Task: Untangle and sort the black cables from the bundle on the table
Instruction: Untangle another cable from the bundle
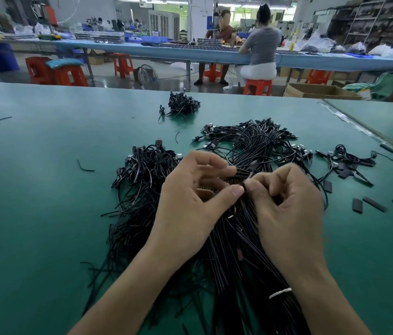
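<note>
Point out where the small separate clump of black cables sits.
In the head view the small clump lies at mid-width near the far edge of the green table, beyond the main bundle and not touching it.

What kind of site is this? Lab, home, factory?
Most likely a factory floor for cable assembly: a long green worktable heaped with black cables, a second long bench with workers seated on red stools, and stocked shelving behind.

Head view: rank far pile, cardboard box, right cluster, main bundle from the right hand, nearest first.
1. Main bundle, under the right hand.
2. Right cluster, to its right.
3. Far pile, centre back.
4. Cardboard box, far right background.
</note>
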